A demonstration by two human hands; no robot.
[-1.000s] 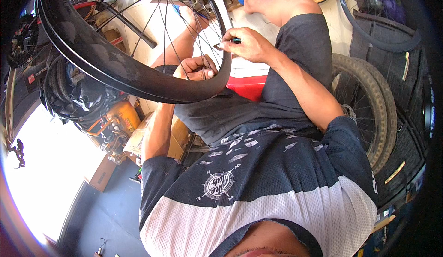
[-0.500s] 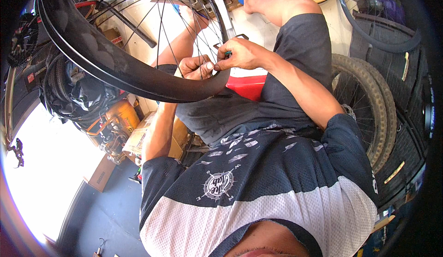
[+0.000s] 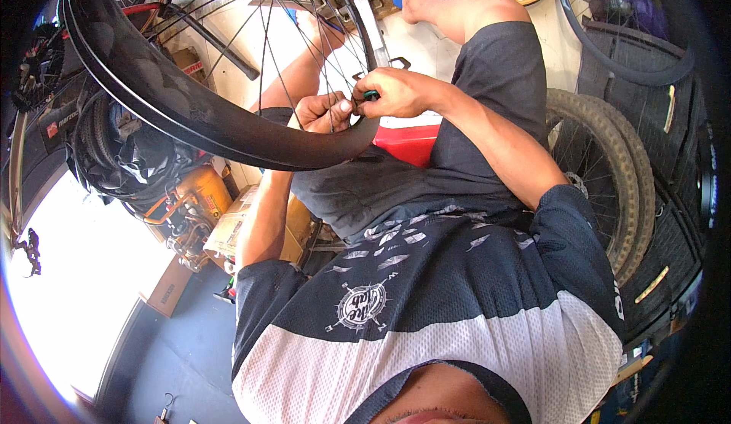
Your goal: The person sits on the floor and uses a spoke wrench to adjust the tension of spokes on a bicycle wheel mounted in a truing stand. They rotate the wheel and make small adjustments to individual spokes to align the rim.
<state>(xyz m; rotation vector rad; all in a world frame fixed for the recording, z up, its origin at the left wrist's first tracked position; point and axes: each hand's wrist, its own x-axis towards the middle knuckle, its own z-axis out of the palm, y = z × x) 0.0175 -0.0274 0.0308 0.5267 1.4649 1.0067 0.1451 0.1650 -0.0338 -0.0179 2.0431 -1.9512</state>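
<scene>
A bicycle wheel with a deep black rim (image 3: 164, 104) and thin black spokes stands in front of me, its lower end over my lap. My left hand (image 3: 323, 113) is closed, thumb and finger pinched together at the rim's inner edge beside a spoke. What lies in that pinch, if anything, is hidden. Close against it, my right hand (image 3: 396, 92) curls around a small green tool (image 3: 371, 95). Most of the tool is covered by my fingers, and its tip meets the spoke area at the rim. The fingertips of both hands nearly touch.
A red and white object (image 3: 409, 142) sits between my thighs. To the right stand knobbly tyred wheels (image 3: 640, 188). At left are a bundle of black tyres (image 3: 95, 138), a yellow compressor-like machine (image 3: 205, 192) and a cardboard box (image 3: 228, 230). Another rim (image 3: 579, 24) is at the upper right.
My right hand has turned slightly, and more of the green tool shows between its fingers. The left hand and the wheel have hardly moved.
</scene>
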